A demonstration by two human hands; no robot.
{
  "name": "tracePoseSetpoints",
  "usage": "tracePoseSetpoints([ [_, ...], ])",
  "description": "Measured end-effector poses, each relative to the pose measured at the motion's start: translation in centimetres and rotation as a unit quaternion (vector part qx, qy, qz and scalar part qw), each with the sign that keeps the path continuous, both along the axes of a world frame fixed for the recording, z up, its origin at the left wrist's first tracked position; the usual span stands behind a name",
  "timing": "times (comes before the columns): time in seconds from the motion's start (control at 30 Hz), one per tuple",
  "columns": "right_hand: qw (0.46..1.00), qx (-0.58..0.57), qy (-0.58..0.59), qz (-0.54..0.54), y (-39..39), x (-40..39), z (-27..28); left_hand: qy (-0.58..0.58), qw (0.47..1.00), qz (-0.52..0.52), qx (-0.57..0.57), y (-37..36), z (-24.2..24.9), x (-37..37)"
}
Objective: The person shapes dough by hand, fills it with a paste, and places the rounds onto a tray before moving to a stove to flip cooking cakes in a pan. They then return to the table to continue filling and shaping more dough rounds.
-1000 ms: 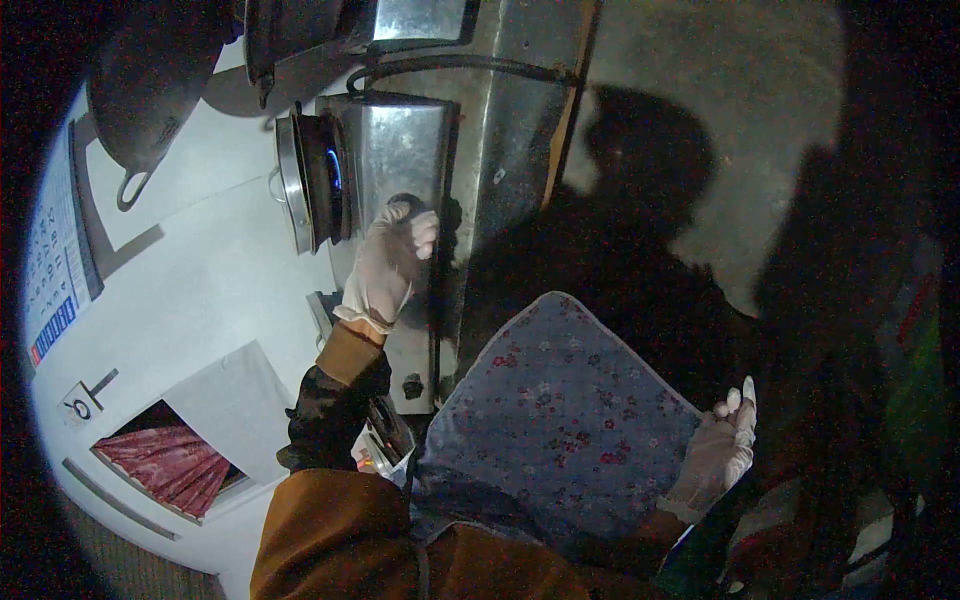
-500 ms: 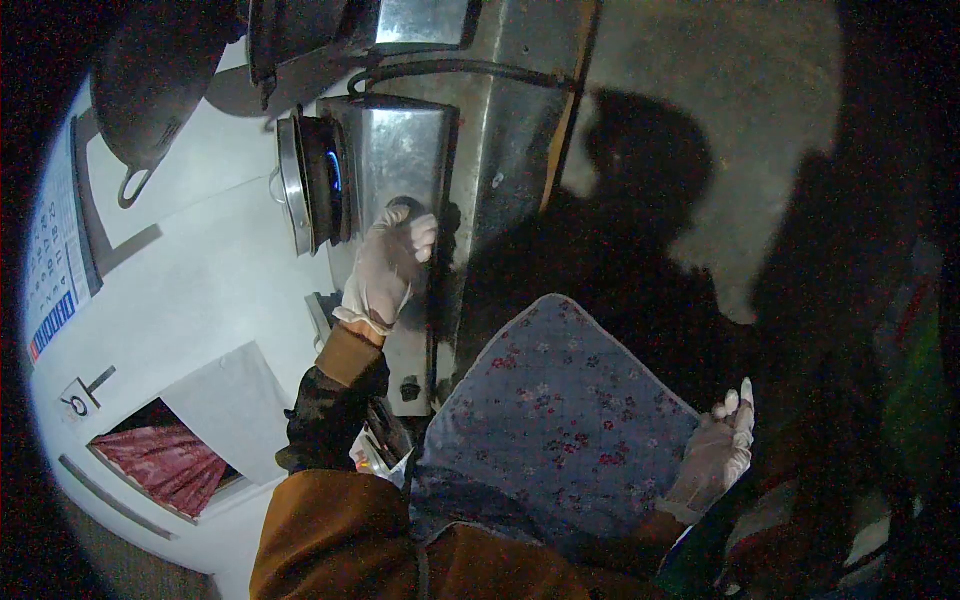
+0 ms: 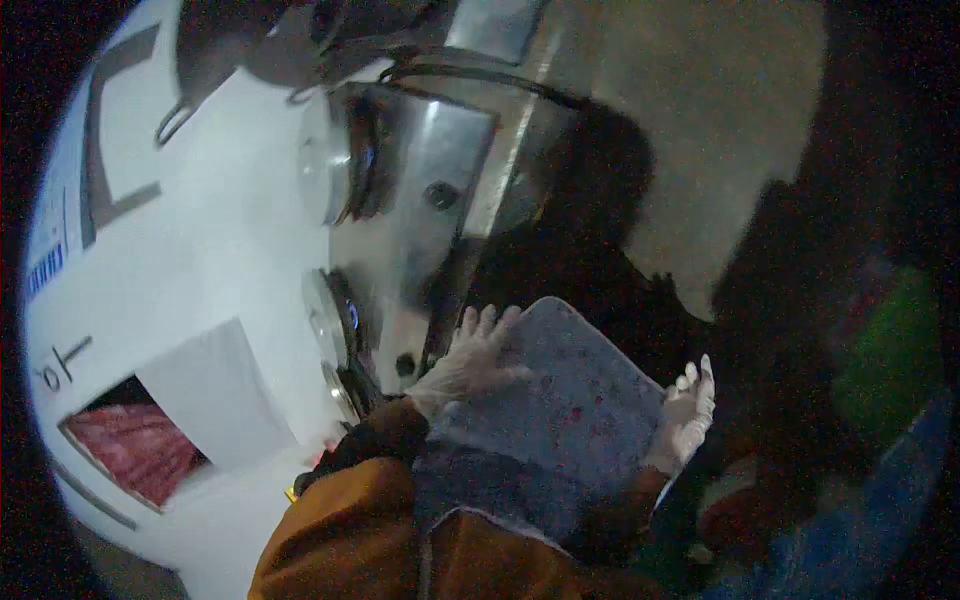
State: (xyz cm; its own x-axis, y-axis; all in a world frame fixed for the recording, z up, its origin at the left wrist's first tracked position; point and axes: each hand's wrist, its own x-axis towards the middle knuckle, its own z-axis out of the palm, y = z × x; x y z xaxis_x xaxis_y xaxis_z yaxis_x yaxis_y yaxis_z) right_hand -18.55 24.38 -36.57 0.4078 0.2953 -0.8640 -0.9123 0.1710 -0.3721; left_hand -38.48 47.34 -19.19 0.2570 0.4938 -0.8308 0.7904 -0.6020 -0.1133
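Note:
My left hand (image 3: 472, 365), in a thin white glove, has its fingers spread over the left edge of a grey-blue floral cloth (image 3: 575, 420) in front of my body. At the cloth's right edge is my gloved right hand (image 3: 686, 415), one finger stretched out and the others loosely bent, with nothing seen in it. Left of the cloth stands a metal gas stove (image 3: 405, 250), sideways in this view. Its dark knob (image 3: 440, 195) faces me. A pan (image 3: 325, 165) sits over one burner, where a blue flame shows.
A second round metal vessel (image 3: 325, 310) is over another blue flame. A black hose (image 3: 480, 78) runs behind the stove. Dark pans (image 3: 215, 50) hang at the upper left. A white wall (image 3: 240, 260) has a red curtain (image 3: 140, 455) in an opening. Dark shadow covers the right side.
My left hand has left the stove knob, moved down to the cloth and spread its fingers. My view has shifted, and the second burner shows. My right hand stays beside the cloth.

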Motion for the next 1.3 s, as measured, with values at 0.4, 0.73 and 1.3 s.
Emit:
tracePoseSetpoints([
  [0.4, 0.992, 0.099, -0.011, 0.083, -2.4, 0.7, 7.4, -0.150, 0.955, 0.247, -0.063, -11.4, 3.4, -15.4],
  [0.73, 0.906, -0.103, -0.140, 0.385, -3.9, -1.9, 1.2, -0.278, 0.406, 0.871, 0.012, -9.6, 2.4, -17.0],
  [1.3, 0.984, -0.100, 0.021, 0.145, 1.5, 2.8, 2.8, -0.360, 0.321, 0.869, 0.110, -7.8, -1.4, -28.2],
])
